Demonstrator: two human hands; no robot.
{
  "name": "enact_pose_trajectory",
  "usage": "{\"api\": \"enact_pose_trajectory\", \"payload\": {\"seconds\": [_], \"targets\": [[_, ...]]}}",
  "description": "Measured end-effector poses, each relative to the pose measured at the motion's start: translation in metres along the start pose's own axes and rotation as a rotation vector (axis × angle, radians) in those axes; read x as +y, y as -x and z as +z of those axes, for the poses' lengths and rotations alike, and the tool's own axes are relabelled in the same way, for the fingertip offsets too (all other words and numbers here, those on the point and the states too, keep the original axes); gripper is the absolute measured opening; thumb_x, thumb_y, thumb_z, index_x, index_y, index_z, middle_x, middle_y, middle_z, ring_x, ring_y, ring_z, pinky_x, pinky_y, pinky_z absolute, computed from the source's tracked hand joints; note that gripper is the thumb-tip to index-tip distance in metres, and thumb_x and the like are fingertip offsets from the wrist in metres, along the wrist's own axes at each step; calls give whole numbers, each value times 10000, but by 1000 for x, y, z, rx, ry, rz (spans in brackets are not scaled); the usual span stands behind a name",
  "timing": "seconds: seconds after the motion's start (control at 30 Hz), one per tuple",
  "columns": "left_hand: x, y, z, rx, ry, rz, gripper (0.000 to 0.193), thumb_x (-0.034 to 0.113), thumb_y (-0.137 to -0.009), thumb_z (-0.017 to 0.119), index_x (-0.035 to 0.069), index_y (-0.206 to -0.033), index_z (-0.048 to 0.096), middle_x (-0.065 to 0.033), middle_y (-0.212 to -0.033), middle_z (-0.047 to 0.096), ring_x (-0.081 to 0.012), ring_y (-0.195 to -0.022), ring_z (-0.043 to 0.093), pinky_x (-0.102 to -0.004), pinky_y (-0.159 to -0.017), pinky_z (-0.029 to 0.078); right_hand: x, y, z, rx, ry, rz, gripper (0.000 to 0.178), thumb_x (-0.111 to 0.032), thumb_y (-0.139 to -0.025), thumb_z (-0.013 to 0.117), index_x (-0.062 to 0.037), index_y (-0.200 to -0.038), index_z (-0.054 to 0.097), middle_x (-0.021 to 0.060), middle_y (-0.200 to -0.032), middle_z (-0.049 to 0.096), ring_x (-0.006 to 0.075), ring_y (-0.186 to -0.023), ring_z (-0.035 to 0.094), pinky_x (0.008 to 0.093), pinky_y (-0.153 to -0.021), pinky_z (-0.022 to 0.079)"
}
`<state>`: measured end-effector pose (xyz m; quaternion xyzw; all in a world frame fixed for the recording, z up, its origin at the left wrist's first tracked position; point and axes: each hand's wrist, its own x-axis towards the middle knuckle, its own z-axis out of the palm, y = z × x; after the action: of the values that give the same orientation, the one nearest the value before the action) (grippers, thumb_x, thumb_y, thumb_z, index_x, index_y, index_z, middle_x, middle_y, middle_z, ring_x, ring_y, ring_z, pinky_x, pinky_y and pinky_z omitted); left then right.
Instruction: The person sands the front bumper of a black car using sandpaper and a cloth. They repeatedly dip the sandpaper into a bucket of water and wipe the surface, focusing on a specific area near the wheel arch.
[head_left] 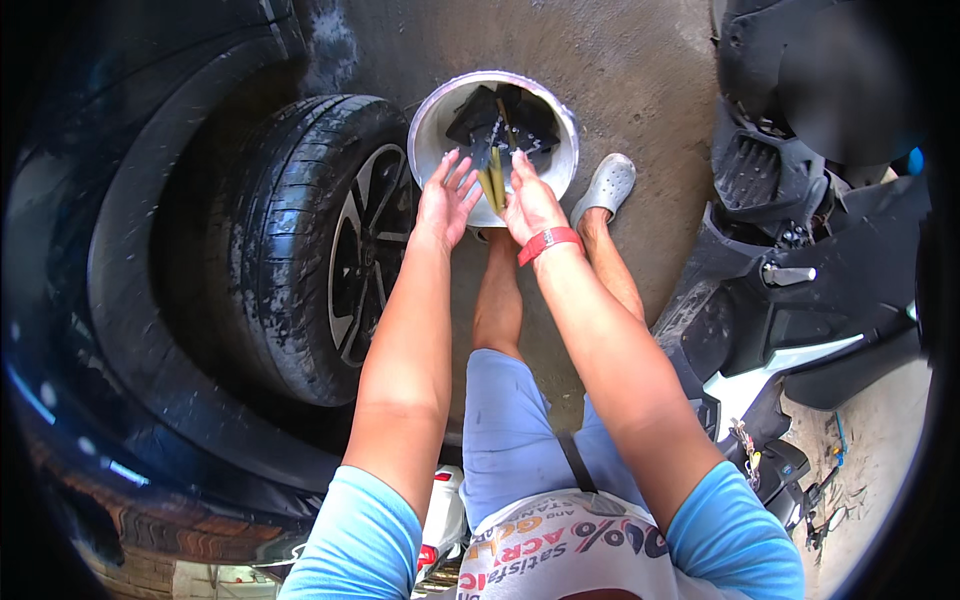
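My left hand is open over the near left rim of a white bucket, palm turned inward and fingers spread. My right hand, with a red watch band at its wrist, is open over the near right rim, fingers stretched forward. Between the hands is a yellowish-green strip, slightly blurred. Whether it touches my right hand or is loose, I cannot tell. Inside the bucket are black flat pieces and a thin brown stick.
A dark car's wheel stands close on the left, beside the bucket. To the right lies a partly dismantled motorcycle with black panels and loose wires. My foot in a grey clog is right of the bucket on the concrete floor.
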<state>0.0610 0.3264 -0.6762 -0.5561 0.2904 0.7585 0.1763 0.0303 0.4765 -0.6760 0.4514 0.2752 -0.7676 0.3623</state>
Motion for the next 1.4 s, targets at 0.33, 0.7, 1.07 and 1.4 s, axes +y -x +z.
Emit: {"api": "enact_pose_trajectory", "payload": {"seconds": [0.33,0.7,1.07,1.4], "targets": [[6,185,15,89,-841,160,691,461,-1058,616,96,-1614,429,-160,-1658,423,-281,-1558,356,-443,-1271,262,-82,170,54,-131,338,156,595,-349,-1116,548,-195,-1663,370,96,-1661,449,330,-1333,585,517,-1090,473],[-70,401,0,439,-936,202,581,341,-1016,704,14,-1480,577,-191,-1468,631,-290,-1364,598,-392,-1152,452,-288,325,114,-194,409,-231,483,-417,-1084,622,-32,-1371,668,96,-1399,688,247,-1159,709,412,-960,565],[-34,339,37,492,-777,146,448,345,-987,726,58,-1331,721,-165,-1358,716,-275,-1267,673,-391,-1087,507,-426,328,276,-249,612,-398,597,-379,-1069,660,-85,-1565,501,93,-1561,548,267,-1216,672,436,-959,561],[212,231,118,323,-940,125,369,333,-997,714,105,-1285,756,-141,-1301,744,-265,-1229,687,-395,-1082,506,-616,210,446,-102,781,-582,611,-382,-1060,658,-101,-1578,497,85,-1506,607,193,-1133,672,375,-870,584]]}}
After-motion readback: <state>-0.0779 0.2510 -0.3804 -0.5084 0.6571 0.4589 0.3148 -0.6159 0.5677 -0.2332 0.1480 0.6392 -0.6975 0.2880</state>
